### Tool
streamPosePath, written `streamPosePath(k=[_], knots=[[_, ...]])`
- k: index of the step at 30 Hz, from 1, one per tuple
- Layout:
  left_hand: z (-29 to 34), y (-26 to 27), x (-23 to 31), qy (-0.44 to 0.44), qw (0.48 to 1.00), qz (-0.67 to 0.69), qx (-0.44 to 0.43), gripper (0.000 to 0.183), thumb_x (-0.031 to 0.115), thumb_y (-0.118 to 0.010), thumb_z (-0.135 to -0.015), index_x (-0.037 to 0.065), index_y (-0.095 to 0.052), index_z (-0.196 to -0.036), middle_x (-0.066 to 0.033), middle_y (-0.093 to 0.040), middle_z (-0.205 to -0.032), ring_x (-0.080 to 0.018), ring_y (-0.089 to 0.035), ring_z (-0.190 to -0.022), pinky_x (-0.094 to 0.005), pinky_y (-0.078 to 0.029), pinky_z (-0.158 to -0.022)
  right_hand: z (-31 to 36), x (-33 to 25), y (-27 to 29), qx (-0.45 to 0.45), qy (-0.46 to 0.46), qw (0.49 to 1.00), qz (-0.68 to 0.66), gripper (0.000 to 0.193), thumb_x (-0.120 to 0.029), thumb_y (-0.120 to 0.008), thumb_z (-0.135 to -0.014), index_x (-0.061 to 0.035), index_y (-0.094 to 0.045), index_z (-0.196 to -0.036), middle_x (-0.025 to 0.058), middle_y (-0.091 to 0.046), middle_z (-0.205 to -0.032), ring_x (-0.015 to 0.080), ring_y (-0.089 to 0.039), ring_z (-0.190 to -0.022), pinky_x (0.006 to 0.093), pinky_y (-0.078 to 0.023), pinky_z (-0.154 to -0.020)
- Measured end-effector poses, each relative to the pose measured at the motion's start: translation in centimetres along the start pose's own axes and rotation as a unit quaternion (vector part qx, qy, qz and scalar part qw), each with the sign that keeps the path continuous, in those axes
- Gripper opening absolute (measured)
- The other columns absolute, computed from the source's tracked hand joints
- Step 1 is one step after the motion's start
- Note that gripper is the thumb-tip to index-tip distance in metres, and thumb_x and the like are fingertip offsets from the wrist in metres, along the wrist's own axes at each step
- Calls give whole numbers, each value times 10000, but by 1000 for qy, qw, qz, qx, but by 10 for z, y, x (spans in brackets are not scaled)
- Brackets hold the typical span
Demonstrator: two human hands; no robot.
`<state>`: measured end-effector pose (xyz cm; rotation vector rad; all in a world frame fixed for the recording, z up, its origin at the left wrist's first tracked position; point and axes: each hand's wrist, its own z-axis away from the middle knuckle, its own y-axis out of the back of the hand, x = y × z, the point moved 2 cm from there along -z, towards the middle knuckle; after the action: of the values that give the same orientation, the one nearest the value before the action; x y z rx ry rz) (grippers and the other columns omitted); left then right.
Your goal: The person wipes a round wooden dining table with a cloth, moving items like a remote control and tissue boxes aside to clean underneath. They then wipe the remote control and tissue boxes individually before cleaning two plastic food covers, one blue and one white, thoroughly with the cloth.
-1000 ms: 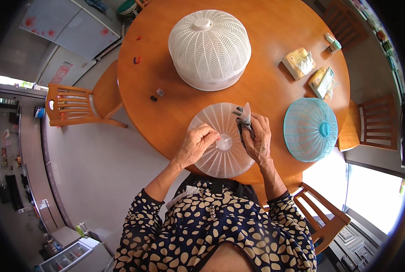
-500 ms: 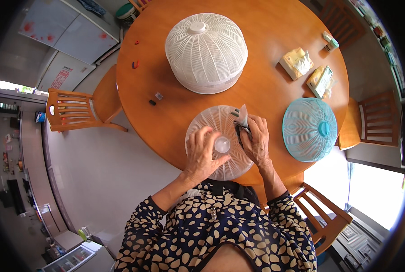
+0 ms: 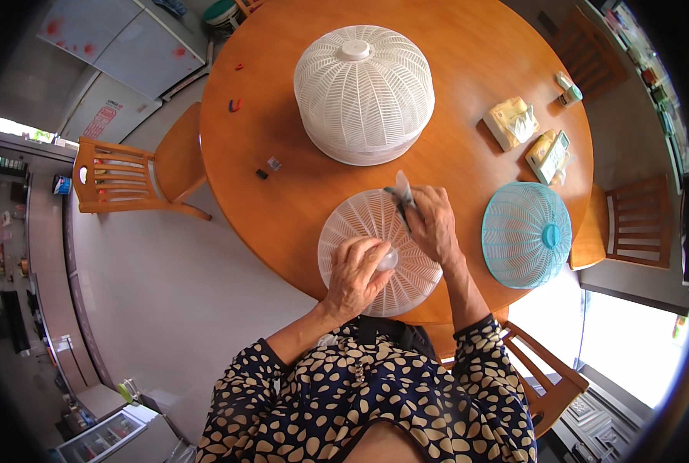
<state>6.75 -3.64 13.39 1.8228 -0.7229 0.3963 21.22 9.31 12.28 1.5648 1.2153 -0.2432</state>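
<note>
A small white mesh food cover (image 3: 352, 208) lies on the table right in front of me, its round translucent knob (image 3: 388, 259) facing up. My left hand (image 3: 352, 274) has its fingers and thumb closed around that knob. Above the cover's right side, my right hand (image 3: 431, 224) grips a folded white-and-dark cloth (image 3: 403, 190); part of the cloth is hidden in the palm. A larger white mesh food cover (image 3: 364, 100) stands farther back, domed and with a flat cap. To the right sits a turquoise mesh food cover (image 3: 523, 231).
The round wooden table (image 3: 267, 231) also carries two tissue packs (image 3: 508, 125), a small green-lidded jar (image 3: 570, 96), a little black piece (image 3: 262, 174) and a red-and-blue bit (image 3: 235, 105). Wooden chairs (image 3: 140, 171) stand around it.
My left hand has closed from a loose curve onto the cover's knob. My right hand stays beside the cover with the cloth. The whole view has shifted slightly.
</note>
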Motion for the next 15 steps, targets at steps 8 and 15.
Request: streamPosePath(k=[8, 15], knots=[[-18, 6, -25, -77, 994, 18, -69, 578, 171, -820, -689, 49, -596, -1209, -75, -529, -1213, -278, -488, -1147, -421, -382, -992, -12, 25, 1, -58, -157, 983, -71, 167, -154, -606, -853, -5, -660, -906, 197, -627, -789, 354, -587, -744, 450, -447, -689], [-3, 9, -17, -57, 991, -19, -117, 542, 137, -772, -728, 37, -572, -1222, -81, -512, -1262, -265, -446, -1226, -417, -346, -995, 14, -42, 1, -98, 75, 988, 95, 301, -122, -675, -787, -65, -657, -1081, 61, -618, -1188, 298, -535, -1048, 416, -439, -851]])
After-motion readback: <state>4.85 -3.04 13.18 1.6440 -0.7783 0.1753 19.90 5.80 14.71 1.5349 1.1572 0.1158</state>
